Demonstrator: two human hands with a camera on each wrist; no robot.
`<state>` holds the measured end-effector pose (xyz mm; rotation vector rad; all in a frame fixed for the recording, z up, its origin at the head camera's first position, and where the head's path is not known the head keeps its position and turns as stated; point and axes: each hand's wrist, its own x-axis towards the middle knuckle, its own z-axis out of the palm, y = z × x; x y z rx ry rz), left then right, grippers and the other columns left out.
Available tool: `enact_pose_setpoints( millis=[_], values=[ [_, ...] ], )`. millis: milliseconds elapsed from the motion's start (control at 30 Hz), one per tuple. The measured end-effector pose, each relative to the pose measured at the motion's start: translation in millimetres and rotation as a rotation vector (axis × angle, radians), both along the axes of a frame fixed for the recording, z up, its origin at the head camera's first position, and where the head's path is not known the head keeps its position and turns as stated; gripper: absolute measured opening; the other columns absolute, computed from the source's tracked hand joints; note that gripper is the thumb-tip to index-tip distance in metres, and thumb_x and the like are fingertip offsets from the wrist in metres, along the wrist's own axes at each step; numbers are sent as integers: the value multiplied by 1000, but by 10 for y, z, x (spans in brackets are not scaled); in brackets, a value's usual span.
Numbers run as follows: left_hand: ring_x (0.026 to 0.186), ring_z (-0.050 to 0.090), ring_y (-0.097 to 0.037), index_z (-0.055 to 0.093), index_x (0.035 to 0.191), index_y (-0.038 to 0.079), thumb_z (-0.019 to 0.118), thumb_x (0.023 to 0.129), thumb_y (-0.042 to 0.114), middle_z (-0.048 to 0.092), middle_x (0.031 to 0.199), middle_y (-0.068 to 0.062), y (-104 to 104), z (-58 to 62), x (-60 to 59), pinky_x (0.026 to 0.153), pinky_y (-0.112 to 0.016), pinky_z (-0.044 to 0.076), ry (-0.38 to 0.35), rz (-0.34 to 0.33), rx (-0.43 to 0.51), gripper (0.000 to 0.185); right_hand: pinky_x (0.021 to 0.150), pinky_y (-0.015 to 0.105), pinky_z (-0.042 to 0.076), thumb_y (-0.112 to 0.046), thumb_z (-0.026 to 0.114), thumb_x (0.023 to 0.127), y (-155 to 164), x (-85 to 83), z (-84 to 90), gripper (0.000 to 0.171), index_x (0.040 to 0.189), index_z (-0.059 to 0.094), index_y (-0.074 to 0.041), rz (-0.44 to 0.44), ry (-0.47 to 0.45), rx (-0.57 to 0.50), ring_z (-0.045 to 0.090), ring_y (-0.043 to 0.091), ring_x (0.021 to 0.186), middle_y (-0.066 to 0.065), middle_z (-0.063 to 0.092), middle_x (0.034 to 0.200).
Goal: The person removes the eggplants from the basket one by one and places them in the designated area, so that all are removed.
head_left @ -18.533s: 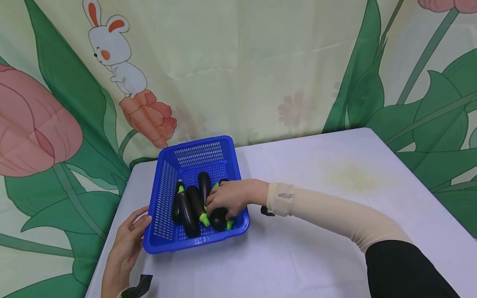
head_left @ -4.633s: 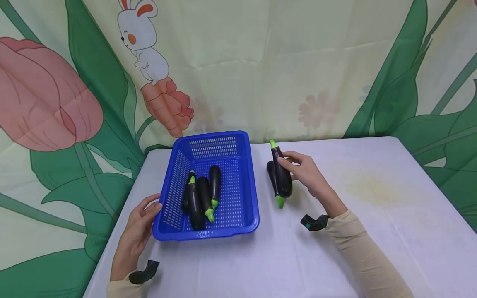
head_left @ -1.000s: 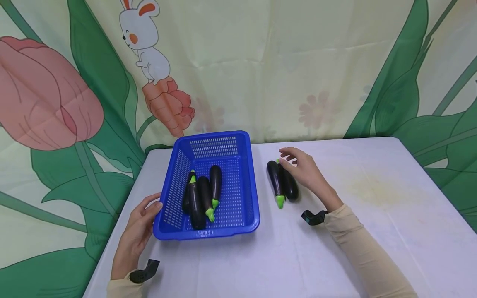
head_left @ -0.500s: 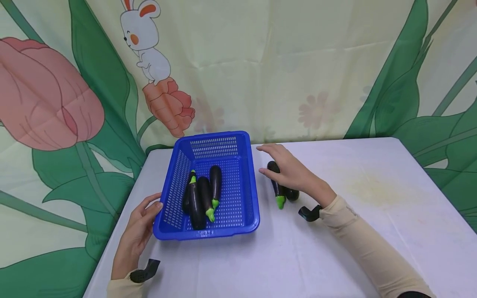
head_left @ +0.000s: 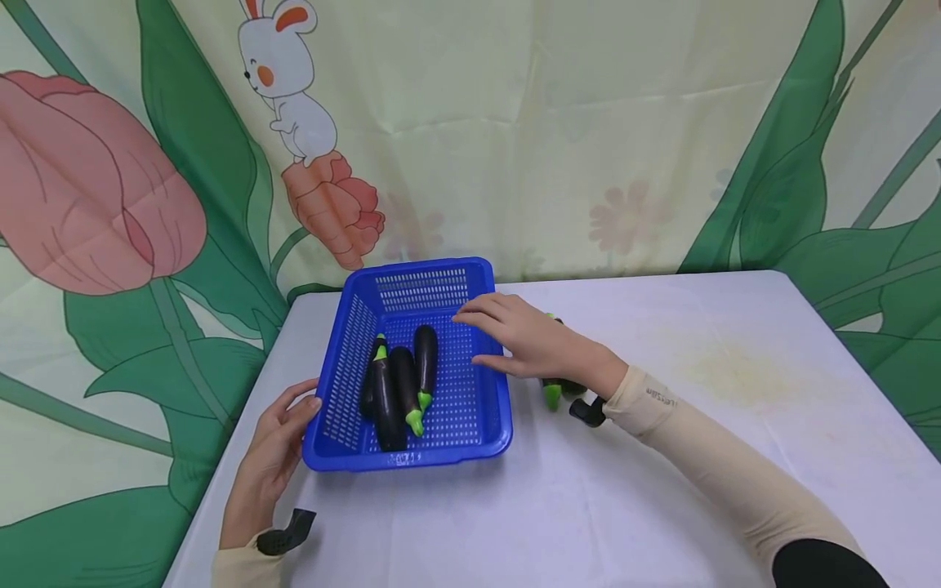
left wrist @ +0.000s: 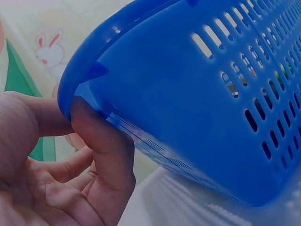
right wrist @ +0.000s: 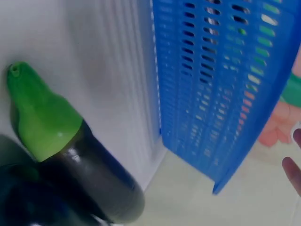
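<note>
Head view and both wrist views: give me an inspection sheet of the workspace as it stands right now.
Surface: white table with a faint yellowish stain.
Job's things: blue basket holds three eggplants; two eggplants on the table lie right of it, mostly hidden in the head view.
Clutter: nothing seen.
Grips: left hand holds the basket's near-left corner; right hand open over the basket's right rim.
Cables: nothing seen.
Surroundings: rabbit-and-flower backdrop behind the table.

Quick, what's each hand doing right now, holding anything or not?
Left hand: fingers curled against the near left corner of the blue basket, holding its rim.
Right hand: open, holding nothing, fingers spread over the basket's right rim.
</note>
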<state>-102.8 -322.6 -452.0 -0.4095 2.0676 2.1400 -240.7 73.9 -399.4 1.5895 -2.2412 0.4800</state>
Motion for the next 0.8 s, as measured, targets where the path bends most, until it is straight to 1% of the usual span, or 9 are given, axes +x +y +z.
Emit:
enact_pose_setpoints(
  millis=[133, 233, 400, 600, 700, 800],
  values=[
    [101, 72, -6, 41, 149, 19, 60, 107, 26, 72, 111, 15, -14, 8, -6, 87, -25, 63, -4, 0, 3, 46, 115, 49, 47, -36, 74, 98, -138, 7, -17, 58, 146, 55, -10, 15, 17, 85, 54, 30, 137, 10, 59, 144],
    [101, 72, -6, 41, 149, 18, 59, 108, 26, 72, 111, 15, -21, 8, -1, 87, -25, 63, -3, 1, 5, 46, 117, 50, 46, -36, 73, 98, -227, 10, -33, 59, 148, 54, -11, 12, -9, 145, 53, 30, 139, 9, 58, 147],
    [101, 73, -6, 43, 147, 21, 60, 107, 27, 72, 111, 16, -25, -5, 18, 87, -25, 63, -3, 6, -8, 44, 118, 52, 45, -32, 74, 98, -348, -13, -16, 59, 150, 52, -13, 13, -66, 221, 51, 31, 141, 9, 56, 150],
    [102, 73, -6, 44, 145, 22, 62, 106, 29, 72, 111, 15, -16, -17, 15, 88, -26, 63, -1, 4, -19, 43, 119, 50, 43, -35, 70, 100, -447, -81, -19, 55, 151, 53, -21, 31, -79, 319, 48, 28, 146, 4, 54, 154],
    [101, 73, -7, 44, 146, 21, 62, 106, 28, 72, 111, 15, -5, -13, 8, 87, -26, 63, -2, 3, -19, 44, 120, 50, 42, -37, 68, 102, -479, -110, -34, 52, 150, 54, -22, 54, -87, 347, 46, 28, 147, 4, 54, 155],
    [100, 73, -7, 44, 146, 20, 62, 106, 27, 72, 110, 14, 8, -9, 0, 86, -26, 63, 0, 9, -12, 45, 120, 52, 42, -36, 70, 100, -507, -136, -35, 51, 148, 56, -24, 64, -108, 360, 45, 28, 148, 3, 54, 155]
  ],
)
